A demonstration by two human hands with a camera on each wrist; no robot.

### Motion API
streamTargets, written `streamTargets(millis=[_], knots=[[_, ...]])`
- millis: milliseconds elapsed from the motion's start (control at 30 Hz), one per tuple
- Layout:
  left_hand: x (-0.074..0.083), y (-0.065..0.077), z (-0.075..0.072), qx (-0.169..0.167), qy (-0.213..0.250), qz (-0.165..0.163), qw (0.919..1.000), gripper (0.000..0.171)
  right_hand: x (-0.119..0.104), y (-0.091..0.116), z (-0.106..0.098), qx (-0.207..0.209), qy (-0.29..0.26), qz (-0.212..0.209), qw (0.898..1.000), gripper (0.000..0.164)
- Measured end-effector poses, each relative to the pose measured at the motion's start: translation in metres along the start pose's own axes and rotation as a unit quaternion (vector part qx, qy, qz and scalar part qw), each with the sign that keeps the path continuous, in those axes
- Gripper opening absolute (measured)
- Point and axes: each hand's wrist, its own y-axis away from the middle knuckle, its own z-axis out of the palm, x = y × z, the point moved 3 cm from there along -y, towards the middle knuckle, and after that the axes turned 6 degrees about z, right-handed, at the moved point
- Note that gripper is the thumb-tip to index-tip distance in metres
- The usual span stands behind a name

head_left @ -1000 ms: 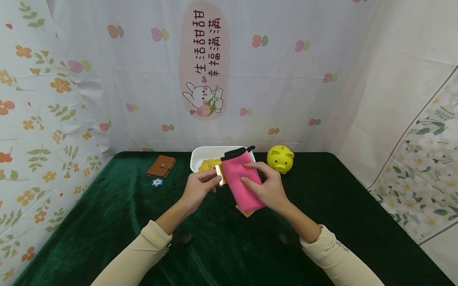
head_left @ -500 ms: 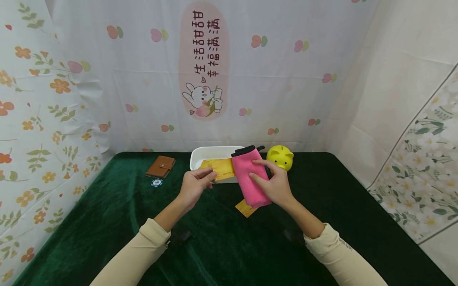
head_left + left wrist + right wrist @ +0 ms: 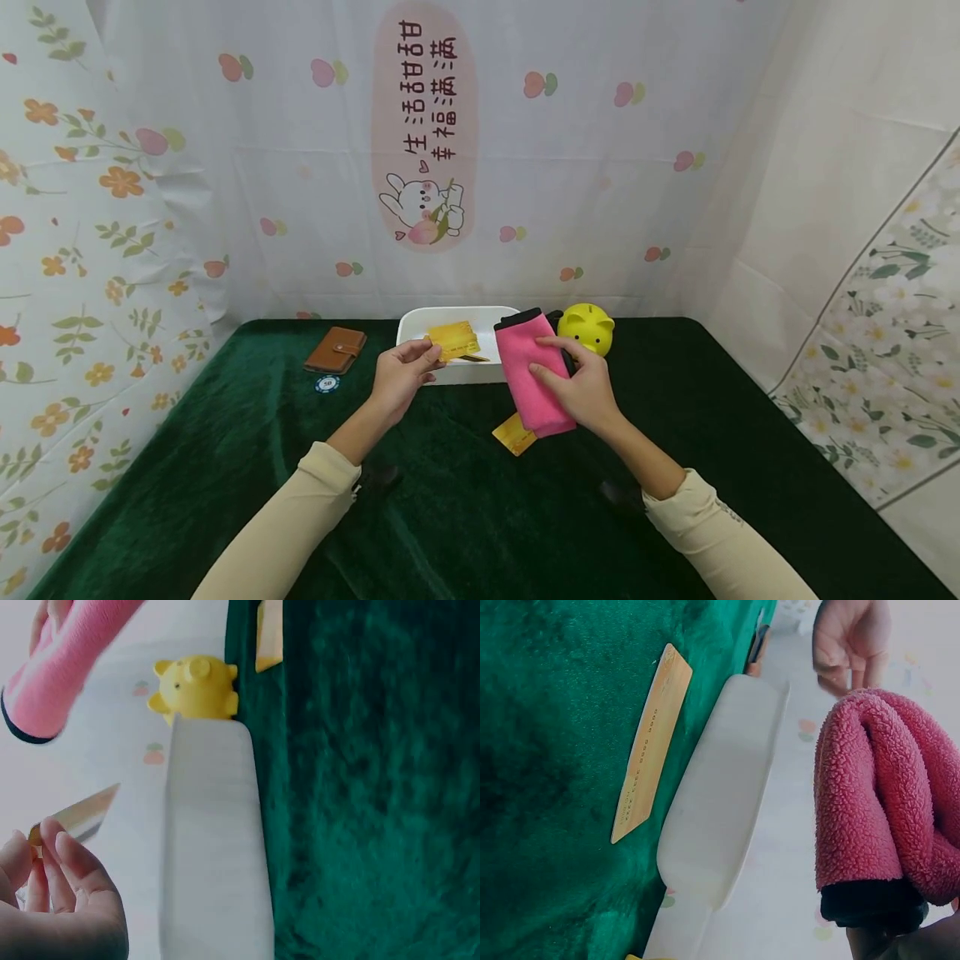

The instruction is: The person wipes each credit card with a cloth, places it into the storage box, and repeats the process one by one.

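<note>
In the head view my left hand (image 3: 401, 371) pinches a shiny gold bank card (image 3: 452, 340) by its left end, above the white tray. The left wrist view shows this card (image 3: 84, 814) nearly edge-on, between thumb and fingertips. My right hand (image 3: 579, 385) grips a folded pink fleece cloth (image 3: 528, 371) with black edging, thumb and fingers across its front. Up close, the cloth (image 3: 885, 802) hangs in thick folds. A second gold card (image 3: 513, 436) lies on the green table, partly covered by the cloth's lower end in the head view.
The white tray (image 3: 480, 372) stands at the table's back, with a small dark-edged piece inside. A yellow piggy bank (image 3: 588, 329) is to its right. A brown wallet (image 3: 336, 349) and a blue-and-white poker chip (image 3: 327, 384) lie at left on the green cloth (image 3: 465, 517).
The card has come out from behind the pink cloth with my left hand and tilted upward. My right hand has shifted right with the cloth, uncovering more of the card on the table.
</note>
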Motion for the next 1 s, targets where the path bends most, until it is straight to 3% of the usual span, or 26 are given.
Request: streamTargets(millis=[300, 400, 533, 633, 833, 1000], knots=[[-0.013, -0.008, -0.002, 0.01, -0.006, -0.019, 0.9997, 0.03, -0.002, 0.003, 0.0, -0.006, -0.001, 0.013, 1.0, 0.034], [-0.016, -0.005, 0.001, 0.001, -0.035, -0.021, 0.9992, 0.027, -0.002, 0.005, -0.002, -0.003, 0.005, 0.012, 1.0, 0.034], [-0.018, 0.004, 0.011, -0.041, -0.098, -0.007, 0.9943, 0.028, 0.017, 0.003, -0.003, 0.004, 0.007, 0.012, 1.0, 0.035], [-0.021, 0.013, 0.023, -0.083, -0.148, 0.004, 0.9856, 0.031, 0.035, 0.001, -0.005, 0.007, 0.004, 0.016, 1.0, 0.036], [-0.023, 0.026, 0.046, -0.142, -0.219, 0.0, 0.9652, 0.035, 0.045, 0.005, -0.013, 0.007, -0.003, 0.007, 1.0, 0.035], [-0.032, 0.032, 0.063, -0.191, -0.289, -0.014, 0.9381, 0.041, 0.046, 0.009, -0.021, 0.013, -0.002, -0.006, 1.0, 0.035]])
